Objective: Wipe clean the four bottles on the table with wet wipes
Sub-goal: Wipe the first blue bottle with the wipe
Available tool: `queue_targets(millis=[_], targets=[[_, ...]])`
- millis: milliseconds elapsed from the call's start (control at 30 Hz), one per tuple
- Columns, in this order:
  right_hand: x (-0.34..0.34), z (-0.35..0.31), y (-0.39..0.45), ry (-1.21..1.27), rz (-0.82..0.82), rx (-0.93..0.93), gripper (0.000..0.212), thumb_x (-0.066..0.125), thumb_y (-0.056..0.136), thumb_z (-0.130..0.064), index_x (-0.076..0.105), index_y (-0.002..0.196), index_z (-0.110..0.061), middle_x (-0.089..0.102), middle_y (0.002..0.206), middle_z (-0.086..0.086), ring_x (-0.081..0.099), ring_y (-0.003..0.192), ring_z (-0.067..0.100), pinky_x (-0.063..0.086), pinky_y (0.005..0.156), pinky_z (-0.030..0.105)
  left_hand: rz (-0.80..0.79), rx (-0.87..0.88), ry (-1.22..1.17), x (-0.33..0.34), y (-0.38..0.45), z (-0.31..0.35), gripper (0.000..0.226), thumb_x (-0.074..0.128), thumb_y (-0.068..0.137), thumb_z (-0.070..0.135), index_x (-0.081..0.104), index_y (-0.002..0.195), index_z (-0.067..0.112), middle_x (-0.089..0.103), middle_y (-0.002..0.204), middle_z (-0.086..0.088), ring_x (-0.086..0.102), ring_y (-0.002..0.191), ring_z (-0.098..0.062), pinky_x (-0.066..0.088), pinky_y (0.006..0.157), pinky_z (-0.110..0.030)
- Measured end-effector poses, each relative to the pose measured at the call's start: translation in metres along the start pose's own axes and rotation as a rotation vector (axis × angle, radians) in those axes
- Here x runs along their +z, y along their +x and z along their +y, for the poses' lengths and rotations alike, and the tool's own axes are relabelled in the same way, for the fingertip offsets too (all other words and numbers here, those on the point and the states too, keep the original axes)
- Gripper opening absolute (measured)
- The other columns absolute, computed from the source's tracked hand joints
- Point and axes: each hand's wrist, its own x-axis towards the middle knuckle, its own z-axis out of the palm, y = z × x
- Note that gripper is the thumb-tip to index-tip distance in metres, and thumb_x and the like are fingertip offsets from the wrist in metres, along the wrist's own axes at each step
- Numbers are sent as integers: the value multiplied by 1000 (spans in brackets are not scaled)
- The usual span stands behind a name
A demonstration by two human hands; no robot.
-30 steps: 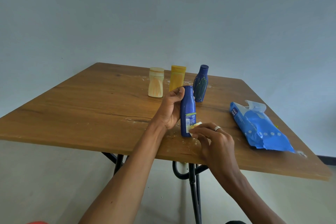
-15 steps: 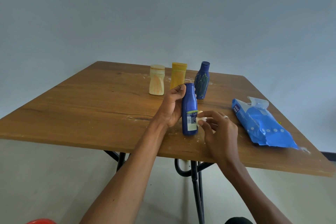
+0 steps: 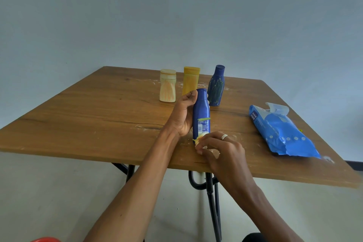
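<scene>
Both hands work near the table's (image 3: 78,127) front edge: left hand (image 3: 183,116) grips the blue bottle (image 3: 201,114), right hand (image 3: 220,149) fingers pinch a wipe (image 3: 198,140).

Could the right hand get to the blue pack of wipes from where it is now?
Probably yes. The pack of wipes lies on bare table just right of the right hand, nothing between, though that hand is busy pinching a wipe against the blue bottle.

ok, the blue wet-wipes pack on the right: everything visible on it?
The soft blue plastic wet-wipes pack lies flat on the brown wooden table, near its right edge. White "mee mee" lettering marks its far end, white dots run along its side, and its pale resealable flap stands peeled up. Crinkled film; neither hand touches it.
</scene>
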Motion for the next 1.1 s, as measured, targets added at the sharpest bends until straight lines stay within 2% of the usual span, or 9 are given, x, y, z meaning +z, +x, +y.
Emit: queue_targets(millis=[133, 233, 367, 500, 633, 800, 900, 1033, 1100], targets=[[-10, 2, 1, 131, 19, 135, 15, 76, 83, -26, 72, 96, -30, 62, 106, -14, 61, 101, -1, 53, 66, 9, 14, -13, -6, -2, 0, 0, 32, 53, 93, 28, 62, 108, 1, 71, 82, -10, 68, 73, -21, 58, 71, -33], [-15, 3, 4, 144, 88, 256, 19, 78, 82, -23, 67, 89, -37, 63, 100, -17, 61, 93, -10, 54, 67, 14, 5, -11, 7, 0, -1, 1, 31, 51, 94, 28, 63, 108, 2, 72, 83, -10, 68, 74, -21, 57, 72, -33], [-12, -1, 15, 162, 149, 298, 15, 75, 84, -22, 67, 95, -28, 67, 99, -12, 63, 86, -9, 52, 65, 8, -6, -14, 2, 1, -2, 1, 29, 44, 101, 23, 64, 106, 2, 74, 84, -7, 70, 75, -19, 57, 74, -34], [-14, -10, 39, 281, 260, 314, 16, 75, 85, -16, 66, 98, -22, 71, 97, -10, 67, 87, -3, 55, 67, 12, -29, 15, -26, 1, -2, 2, 35, 51, 91, 26, 62, 108, -1, 73, 86, -9, 69, 75, -19, 59, 73, -32], [-18, -18, 61, 328, 344, 239, 20, 73, 86, -12, 66, 102, -21, 71, 97, -11, 66, 88, -4, 55, 71, 13, -100, 30, 3, -1, -3, 1, 35, 51, 91, 28, 63, 111, 3, 73, 91, -6, 69, 78, -17, 58, 72, -30], [-23, -24, 81, 331, 398, 211, 23, 73, 88, -18, 66, 110, -17, 70, 101, -9, 67, 86, -2, 52, 68, 8, -159, 35, 15, -1, -2, 0, 62, 87, 64, 46, 68, 111, 10, 74, 98, -6, 71, 85, -18, 58, 75, -29], [-24, -27, 90, 293, 417, 194, 24, 71, 89, -17, 68, 113, -14, 72, 102, -5, 67, 86, 1, 50, 67, 5, -197, 43, 8, -4, -1, -2, 55, 89, 63, 46, 74, 107, 15, 74, 99, -7, 71, 85, -20, 59, 78, -31], [-31, -32, 98, 82, 367, 85, 20, 69, 90, -14, 72, 110, -15, 73, 104, 0, 65, 85, 8, 44, 63, 4, -178, 39, 20, -4, -1, 0, 58, 86, 70, 43, 66, 112, 9, 72, 102, -7, 69, 89, -20, 57, 80, -31], [-36, -37, 100, -138, 319, -98, 19, 71, 86, -5, 75, 103, -12, 74, 100, 6, 66, 87, 21, 42, 68, 15, -171, 37, 17, -3, -3, 1, 47, 81, 74, 37, 66, 109, 8, 73, 97, -5, 69, 85, -18, 57, 75, -28]])
